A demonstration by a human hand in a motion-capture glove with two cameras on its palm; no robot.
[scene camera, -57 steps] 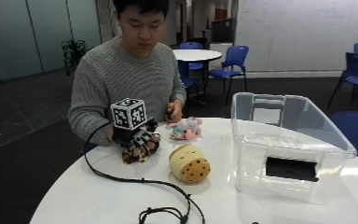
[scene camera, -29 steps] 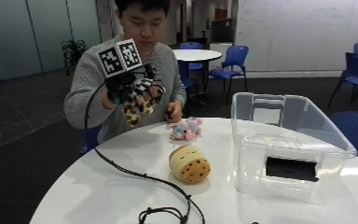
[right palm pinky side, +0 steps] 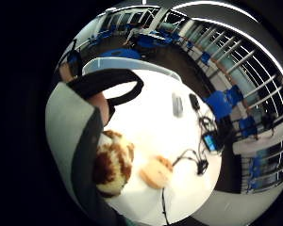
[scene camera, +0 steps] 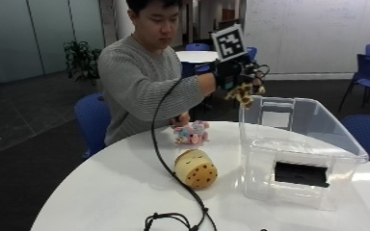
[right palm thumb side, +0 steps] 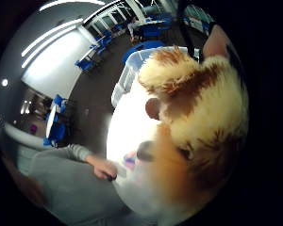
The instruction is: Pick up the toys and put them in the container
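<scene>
My gloved right hand [scene camera: 233, 73] is raised above the near rim of the clear plastic container [scene camera: 300, 139] and grips a brown-and-cream plush toy [scene camera: 244, 93]. The same plush toy [right palm thumb side: 198, 108] fills much of the thumb side palm view and shows beside the palm [right palm pinky side: 112, 162] in the little finger side view. A round yellow plush with brown dots [scene camera: 196, 168] lies on the white table [scene camera: 108, 192]. A pink and blue plush [scene camera: 190, 133] sits farther back, with the bare left hand [scene camera: 181, 120] resting at it.
A black cable [scene camera: 172, 163] hangs from the glove and trails across the table to its front edge. Blue chairs [scene camera: 94, 118] stand behind and to the right of the table.
My hand has lifted the brown-and-cream plush off the table, up past the person's chest, and carried it right to the container's rim.
</scene>
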